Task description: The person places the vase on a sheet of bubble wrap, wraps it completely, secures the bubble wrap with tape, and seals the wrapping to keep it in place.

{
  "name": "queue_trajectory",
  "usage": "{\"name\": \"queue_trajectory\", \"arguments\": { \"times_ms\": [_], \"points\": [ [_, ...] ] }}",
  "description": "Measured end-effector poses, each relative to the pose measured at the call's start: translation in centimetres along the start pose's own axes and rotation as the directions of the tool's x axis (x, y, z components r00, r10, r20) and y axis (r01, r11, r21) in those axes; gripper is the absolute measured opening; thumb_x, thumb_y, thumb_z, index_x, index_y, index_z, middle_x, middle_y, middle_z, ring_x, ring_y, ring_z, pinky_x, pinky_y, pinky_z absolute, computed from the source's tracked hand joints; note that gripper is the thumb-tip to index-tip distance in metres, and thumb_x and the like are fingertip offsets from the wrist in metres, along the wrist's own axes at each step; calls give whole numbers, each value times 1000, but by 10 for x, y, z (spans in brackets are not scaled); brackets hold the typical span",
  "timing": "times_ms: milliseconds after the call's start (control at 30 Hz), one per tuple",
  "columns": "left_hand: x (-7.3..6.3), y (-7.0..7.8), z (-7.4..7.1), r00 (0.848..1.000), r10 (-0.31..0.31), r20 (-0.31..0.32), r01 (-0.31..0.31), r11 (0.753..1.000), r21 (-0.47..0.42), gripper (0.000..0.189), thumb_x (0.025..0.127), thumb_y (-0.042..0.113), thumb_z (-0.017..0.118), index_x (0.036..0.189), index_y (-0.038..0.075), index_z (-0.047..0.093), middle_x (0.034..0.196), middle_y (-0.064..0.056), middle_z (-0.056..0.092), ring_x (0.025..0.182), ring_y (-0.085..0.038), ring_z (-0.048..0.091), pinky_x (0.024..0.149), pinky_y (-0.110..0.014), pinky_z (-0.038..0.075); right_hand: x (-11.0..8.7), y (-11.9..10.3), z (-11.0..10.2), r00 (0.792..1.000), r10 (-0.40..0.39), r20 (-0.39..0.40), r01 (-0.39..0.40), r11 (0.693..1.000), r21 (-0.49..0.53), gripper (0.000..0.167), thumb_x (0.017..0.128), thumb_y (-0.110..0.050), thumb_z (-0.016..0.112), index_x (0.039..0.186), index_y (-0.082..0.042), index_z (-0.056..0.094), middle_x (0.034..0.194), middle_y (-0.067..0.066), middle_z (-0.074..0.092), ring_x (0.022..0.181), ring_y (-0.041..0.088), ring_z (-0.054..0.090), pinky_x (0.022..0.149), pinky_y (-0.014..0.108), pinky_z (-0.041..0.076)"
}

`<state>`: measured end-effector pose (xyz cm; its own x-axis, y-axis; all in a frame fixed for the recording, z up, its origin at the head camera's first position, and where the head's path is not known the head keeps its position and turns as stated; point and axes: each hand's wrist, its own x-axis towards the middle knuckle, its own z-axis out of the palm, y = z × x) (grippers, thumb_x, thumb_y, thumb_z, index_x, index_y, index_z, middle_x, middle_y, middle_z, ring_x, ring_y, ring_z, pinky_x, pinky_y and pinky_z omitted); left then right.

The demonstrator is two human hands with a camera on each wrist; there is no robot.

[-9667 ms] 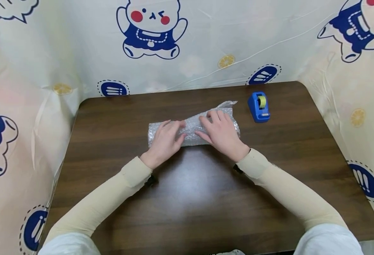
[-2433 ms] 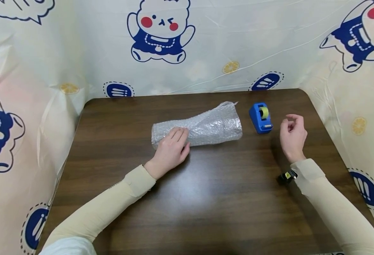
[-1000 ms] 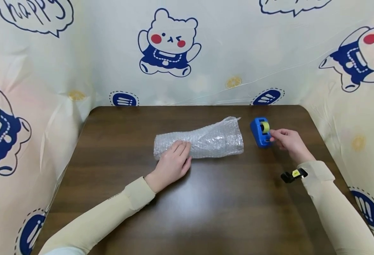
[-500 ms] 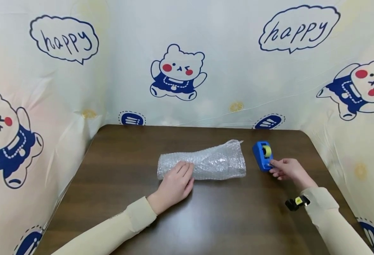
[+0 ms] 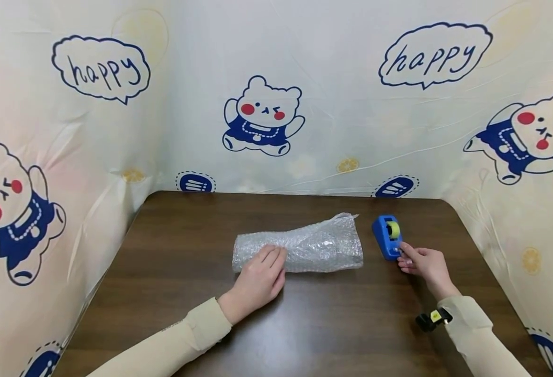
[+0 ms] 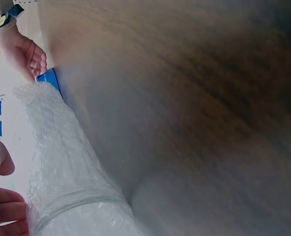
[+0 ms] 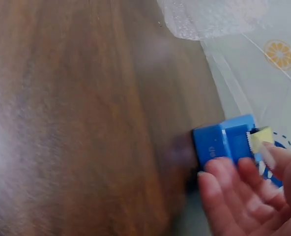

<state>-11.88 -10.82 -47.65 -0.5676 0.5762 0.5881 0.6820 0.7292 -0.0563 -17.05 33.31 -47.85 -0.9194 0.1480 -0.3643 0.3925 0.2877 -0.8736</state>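
A bubble-wrapped roll [image 5: 320, 243] lies across the table, wider and ragged at its right end. My left hand [image 5: 257, 277] rests on the roll's left part, its fingertips pressing the wrap. In the left wrist view, the fingers [image 6: 10, 211] touch the side of the bubble wrap and the thumb stands apart from it. To the right stands a blue tape dispenser [image 5: 387, 236] with a yellowish roll of tape [image 5: 393, 229]. At its cutter end my right hand [image 5: 429, 264] pinches the tape's free end between thumb and finger. What the wrap encloses is hidden.
The dark wooden table [image 5: 187, 220] has rounded far corners. A printed cloth [image 5: 333, 120] with bears and lettering hangs behind it and at both sides. A small black device [image 5: 433, 318] is strapped at the right wrist.
My right hand has left the wrap, reached the dispenser and now draws the tape end slightly toward me. The left hand has stayed on the wrap. The head view has tilted upward.
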Motion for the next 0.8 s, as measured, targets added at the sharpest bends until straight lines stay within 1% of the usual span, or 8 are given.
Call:
{"name": "queue_trajectory", "arguments": {
  "times_ms": [100,167,333,400,500,633,800],
  "points": [
    [-1,0,1,1000,-3,8,3,1000,-2,41,92,18,67,127,-4,68,119,-15,71,114,-30,66,107,-38,51,-1,6,1,998,-64,-28,64,998,13,54,104,-32,65,118,20,62,83,2,76,73,11,76,72,29,62],
    [-2,-2,3,1000,-4,12,4,1000,-1,42,91,18,68,127,-4,67,118,-15,71,114,-30,66,107,-38,51,-1,9,1,995,-94,-18,94,996,-2,53,105,-32,64,119,18,63,86,0,76,76,10,76,74,28,62],
    [-2,-7,5,1000,-7,19,6,1000,4,43,91,19,68,128,-3,67,118,-15,71,113,-30,65,105,-39,52,0,12,0,994,-96,46,99,993,-60,53,105,-35,63,125,14,61,96,3,76,84,12,76,80,28,61],
    [-2,-7,5,1000,-5,16,5,1000,0,43,91,19,68,127,-4,67,117,-16,71,113,-31,66,104,-39,53,0,13,0,994,-96,52,99,993,-62,52,106,-34,62,125,14,61,96,4,75,84,12,76,81,28,61],
    [-2,-5,5,1000,3,2,-3,1000,-13,44,90,19,70,127,-4,67,117,-16,71,113,-31,66,103,-40,54,-2,14,1,993,-109,37,111,992,-64,49,107,-31,61,123,15,60,94,4,74,82,10,75,80,26,61],
    [-2,-5,6,1000,9,-15,-9,1000,-24,45,88,19,72,126,-5,67,116,-17,71,111,-31,66,101,-40,55,-2,14,6,990,-138,0,136,981,-138,45,108,-31,58,120,13,60,95,9,74,80,8,74,78,21,60],
    [1,-6,5,1000,3,-14,-3,1000,-22,43,90,18,71,126,-4,67,117,-16,71,112,-31,66,102,-39,54,-5,12,13,980,-189,-65,163,945,-284,40,110,-29,52,114,10,59,101,22,72,80,11,74,74,14,56]
  ]
}}
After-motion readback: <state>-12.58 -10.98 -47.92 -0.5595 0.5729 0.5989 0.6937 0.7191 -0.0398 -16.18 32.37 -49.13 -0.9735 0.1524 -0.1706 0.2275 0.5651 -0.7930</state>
